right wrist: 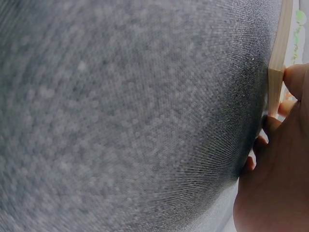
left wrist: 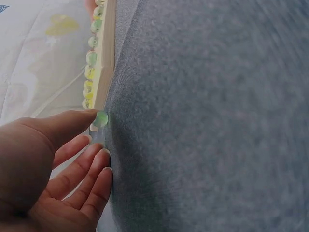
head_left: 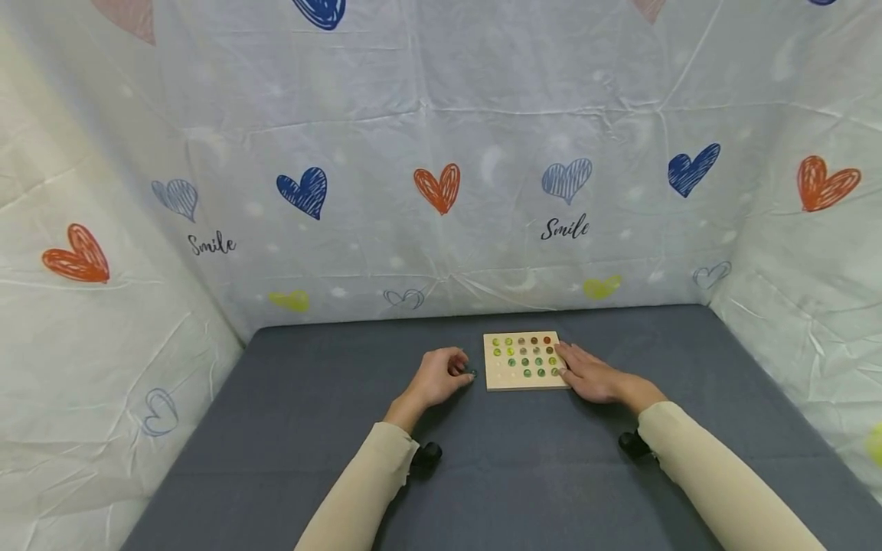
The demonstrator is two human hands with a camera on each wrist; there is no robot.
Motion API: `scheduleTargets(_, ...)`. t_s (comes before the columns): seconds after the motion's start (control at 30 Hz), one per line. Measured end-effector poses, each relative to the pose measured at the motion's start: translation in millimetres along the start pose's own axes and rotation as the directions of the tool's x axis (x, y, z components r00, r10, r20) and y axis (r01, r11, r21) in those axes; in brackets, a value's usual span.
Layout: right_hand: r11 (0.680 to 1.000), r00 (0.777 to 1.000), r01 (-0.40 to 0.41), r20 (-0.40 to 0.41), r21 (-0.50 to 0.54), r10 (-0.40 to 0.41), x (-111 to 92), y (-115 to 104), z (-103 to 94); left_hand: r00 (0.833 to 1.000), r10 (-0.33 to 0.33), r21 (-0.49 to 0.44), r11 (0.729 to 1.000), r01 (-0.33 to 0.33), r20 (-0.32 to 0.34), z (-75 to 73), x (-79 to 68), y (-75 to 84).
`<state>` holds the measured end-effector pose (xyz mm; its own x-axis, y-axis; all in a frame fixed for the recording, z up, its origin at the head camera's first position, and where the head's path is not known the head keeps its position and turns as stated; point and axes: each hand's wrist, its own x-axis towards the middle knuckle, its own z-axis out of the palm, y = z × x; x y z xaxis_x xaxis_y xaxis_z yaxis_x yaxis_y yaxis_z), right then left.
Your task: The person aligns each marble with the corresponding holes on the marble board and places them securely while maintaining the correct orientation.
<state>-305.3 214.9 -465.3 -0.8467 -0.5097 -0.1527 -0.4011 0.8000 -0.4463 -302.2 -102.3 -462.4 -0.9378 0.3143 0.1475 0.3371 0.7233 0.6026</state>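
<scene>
A pale wooden board [head_left: 506, 379] lies on the dark cloth, with rows of glass marbles [head_left: 525, 362] in yellow, green, amber and red on its top. Beside its left edge is my left hand [head_left: 437, 376], thumb and fingers loosely bent and apart. A green marble [left wrist: 101, 119] sits on the cloth at the left thumb's tip, close to the board; whether the thumb touches it I cannot tell. My right hand [head_left: 591, 375] rests on the board's right edge with fingers extended. In the right wrist view its thumb [right wrist: 295, 81] lies against the board's corner.
The dark grey cloth [head_left: 524, 474] covers the table around the board. White curtains [head_left: 441, 252] printed with hearts hang behind the table and at both sides. A black wrist device [head_left: 426, 457] sits at each sleeve's cuff.
</scene>
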Motion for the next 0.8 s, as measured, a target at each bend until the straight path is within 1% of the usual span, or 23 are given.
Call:
scheduleTargets(0.33,1.000,1.000,-0.004,0.000,0.000,0.004,-0.9,0.4,0.0,0.999,-0.027,0.015,1.000,0.027,0.022,6.7,3.6,1.5)
scheduleTargets(0.6,1.000,1.000,-0.009,0.006,0.002,0.009,-0.5,1.2,-0.3,0.998,-0.059,0.034,0.998,0.059,0.000,12.4,5.5,2.1)
scheduleTargets(0.8,1.000,1.000,-0.018,0.012,0.000,0.018,-0.3,1.8,0.3,0.998,-0.065,0.047,0.997,0.066,-0.023,16.6,6.4,0.4)
